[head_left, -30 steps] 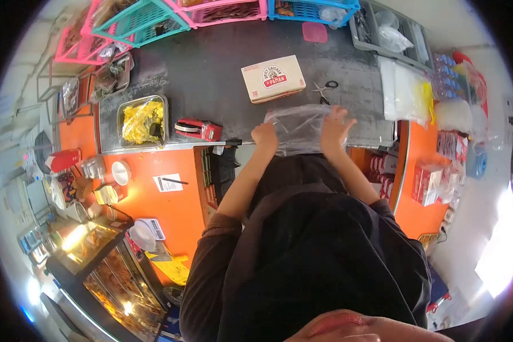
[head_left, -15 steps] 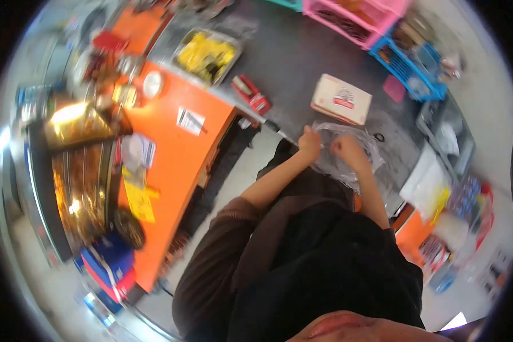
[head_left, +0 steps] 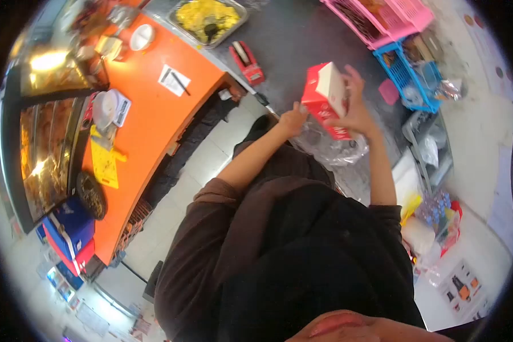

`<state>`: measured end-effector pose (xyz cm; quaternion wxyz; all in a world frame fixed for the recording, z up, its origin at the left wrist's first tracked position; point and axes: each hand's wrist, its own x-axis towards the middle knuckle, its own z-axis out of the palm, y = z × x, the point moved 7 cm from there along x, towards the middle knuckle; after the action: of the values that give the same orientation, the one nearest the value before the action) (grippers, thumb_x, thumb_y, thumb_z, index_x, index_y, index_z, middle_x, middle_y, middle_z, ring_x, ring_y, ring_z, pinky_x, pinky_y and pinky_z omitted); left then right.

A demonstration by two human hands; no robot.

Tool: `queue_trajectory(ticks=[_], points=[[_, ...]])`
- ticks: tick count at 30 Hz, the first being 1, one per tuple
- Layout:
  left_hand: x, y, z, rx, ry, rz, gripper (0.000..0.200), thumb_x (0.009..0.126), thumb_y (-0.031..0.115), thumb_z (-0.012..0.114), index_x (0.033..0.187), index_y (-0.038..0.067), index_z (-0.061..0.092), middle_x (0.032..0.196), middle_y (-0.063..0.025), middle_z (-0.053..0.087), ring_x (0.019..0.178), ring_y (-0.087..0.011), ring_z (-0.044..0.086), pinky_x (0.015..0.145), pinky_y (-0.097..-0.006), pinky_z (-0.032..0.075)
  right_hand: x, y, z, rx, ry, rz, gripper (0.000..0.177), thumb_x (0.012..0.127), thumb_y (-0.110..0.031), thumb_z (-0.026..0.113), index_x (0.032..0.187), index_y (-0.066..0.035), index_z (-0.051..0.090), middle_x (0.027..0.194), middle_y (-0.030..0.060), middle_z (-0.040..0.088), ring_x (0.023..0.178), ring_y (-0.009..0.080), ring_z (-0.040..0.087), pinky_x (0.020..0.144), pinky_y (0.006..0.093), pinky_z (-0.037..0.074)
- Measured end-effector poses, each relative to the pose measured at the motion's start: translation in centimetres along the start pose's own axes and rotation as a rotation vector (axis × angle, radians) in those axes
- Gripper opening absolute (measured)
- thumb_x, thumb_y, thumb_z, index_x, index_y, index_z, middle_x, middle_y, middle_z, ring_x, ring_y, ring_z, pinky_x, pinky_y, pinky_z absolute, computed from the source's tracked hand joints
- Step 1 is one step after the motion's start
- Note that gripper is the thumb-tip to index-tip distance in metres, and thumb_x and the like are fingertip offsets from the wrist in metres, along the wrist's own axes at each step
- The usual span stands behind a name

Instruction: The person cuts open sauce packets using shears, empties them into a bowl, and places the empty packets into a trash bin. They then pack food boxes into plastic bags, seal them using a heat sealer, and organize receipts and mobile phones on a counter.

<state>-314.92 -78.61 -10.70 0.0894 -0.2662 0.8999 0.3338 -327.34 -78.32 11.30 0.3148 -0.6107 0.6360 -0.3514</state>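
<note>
My right hand (head_left: 359, 111) is wrapped around a red and cream cardboard box (head_left: 324, 97), tilted up off the dark counter with its red printed side showing. Closed at the near edge of the counter, my left hand (head_left: 292, 121) pinches the rim of a clear plastic bag (head_left: 350, 153). The bag lies crumpled below the box, partly hidden by it. Left of the box on the counter rests a red tape dispenser (head_left: 247, 64).
A metal tray (head_left: 242, 25) of yellow food stands at the back left. Pink (head_left: 419, 20) and blue baskets (head_left: 407, 85) line the back right. The orange table (head_left: 148, 131) on the left carries a white paper (head_left: 172, 81) with a pen.
The box, lying flat on the counter before, is now lifted and tilted in my right hand, over the bag. My left hand stays at the bag. The view has shifted.
</note>
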Motion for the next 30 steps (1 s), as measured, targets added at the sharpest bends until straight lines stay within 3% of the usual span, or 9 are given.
queue_trajectory(ticks=[2, 6, 8, 11, 18, 23, 25, 28, 30], points=[[4.2, -4.0, 7.8, -0.295, 0.2, 0.232, 0.065, 0.066, 0.011, 0.068, 0.127, 0.018, 0.047, 0.121, -0.0313, 0.037, 0.086, -0.0434, 0.062, 0.075, -0.0459, 0.053, -2.6, 1.5, 2.9, 0.038, -0.037, -0.028, 0.124, 0.051, -0.037, 0.089, 0.142, -0.007, 0.011, 0.138, 0.0125, 0.022, 0.129, 0.0285, 0.028, 0.105, 0.0433, 0.029], [-1.0, -0.7, -2.0, -0.183, 0.025, -0.027, 0.079, 0.067, 0.004, 0.065, 0.137, 0.02, 0.034, 0.121, -0.0349, 0.034, 0.077, -0.0457, 0.062, 0.073, -0.0475, 0.053, -7.9, 7.4, 7.7, 0.092, 0.083, -0.021, 0.113, 0.052, -0.026, 0.088, 0.138, -0.012, 0.016, 0.134, 0.0195, 0.029, 0.129, 0.0354, 0.028, 0.106, 0.0449, 0.027], [-1.6, -1.6, -2.8, -0.139, 0.052, -0.04, 0.081, 0.067, 0.001, 0.065, 0.138, 0.021, 0.032, 0.121, -0.0349, 0.033, 0.078, -0.0455, 0.062, 0.072, -0.0472, 0.053, -10.0, 9.3, 7.7, -0.442, 0.013, 0.172, 0.099, 0.052, -0.015, 0.083, 0.134, -0.014, 0.027, 0.134, 0.0216, 0.03, 0.128, 0.0401, 0.029, 0.106, 0.05, 0.025], [-2.0, -1.0, -2.6, -0.096, 0.043, -0.037, 0.087, 0.066, -0.004, 0.063, 0.141, 0.022, 0.028, 0.12, -0.0331, 0.033, 0.081, -0.0445, 0.062, 0.069, -0.0461, 0.053, -11.3, 10.1, 8.5, -0.627, -0.169, 0.362, 0.086, 0.053, -0.008, 0.077, 0.129, -0.017, 0.036, 0.135, 0.0227, 0.03, 0.128, 0.0429, 0.028, 0.105, 0.057, 0.023], [-1.7, 0.0, -2.2, -0.121, 0.045, 0.038, 0.09, 0.067, 0.015, 0.076, 0.141, 0.021, 0.026, 0.12, -0.0296, 0.033, 0.085, -0.0435, 0.062, 0.071, -0.0458, 0.053, -8.0, 11.1, 13.5, -0.847, -0.027, 0.155, 0.084, 0.054, -0.023, 0.081, 0.128, -0.02, 0.041, 0.131, 0.019, 0.037, 0.122, 0.0383, 0.036, 0.099, 0.0557, 0.031], [-2.6, -0.5, -4.5, -0.133, 0.054, -0.023, 0.072, 0.074, 0.019, 0.068, 0.138, 0.019, 0.036, 0.117, -0.0284, 0.038, 0.082, -0.0453, 0.062, 0.071, -0.0463, 0.054, -4.0, 13.9, 9.6, -0.069, -0.151, 0.463, 0.074, 0.058, -0.021, 0.081, 0.123, -0.016, 0.048, 0.129, 0.0145, 0.042, 0.115, 0.035, 0.046, 0.092, 0.0414, 0.043], [-3.0, -0.2, -5.4, -0.094, 0.048, -0.058, 0.067, 0.071, 0.023, 0.072, 0.131, 0.017, 0.043, 0.118, -0.0268, 0.038, 0.082, -0.0424, 0.063, 0.07, -0.0446, 0.054, -0.1, 13.1, 5.8, -0.556, 0.143, 0.198, 0.086, 0.061, -0.02, 0.08, 0.136, -0.025, 0.039, 0.133, 0.0153, 0.04, 0.119, 0.037, 0.042, 0.095, 0.0515, 0.04], [-3.0, 0.8, -6.7, 0.056, 0.024, -0.127, 0.061, 0.065, 0.028, 0.077, 0.12, 0.014, 0.053, 0.118, -0.0239, 0.04, 0.084, -0.0384, 0.064, 0.07, -0.0418, 0.055, 3.2, 12.0, 5.9, -1.105, -0.118, 0.398, 0.106, 0.059, -0.021, 0.08, 0.144, -0.035, 0.019, 0.133, 0.0147, 0.039, 0.12, 0.0412, 0.039, 0.094, 0.061, 0.036], [-3.2, 0.1, -6.9, 0.166, 0.01, -0.176, 0.06, 0.064, 0.03, 0.079, 0.117, 0.013, 0.055, 0.117, -0.0227, 0.042, 0.084, -0.0372, 0.065, 0.07, -0.0407, 0.055, 4.6, 13.7, 6.2, -1.012, -0.102, 0.346, 0.115, 0.054, -0.02, 0.082, 0.145, -0.038, 0.014, 0.135, 0.0146, 0.036, 0.122, 0.0409, 0.036, 0.092, 0.0636, 0.035]])
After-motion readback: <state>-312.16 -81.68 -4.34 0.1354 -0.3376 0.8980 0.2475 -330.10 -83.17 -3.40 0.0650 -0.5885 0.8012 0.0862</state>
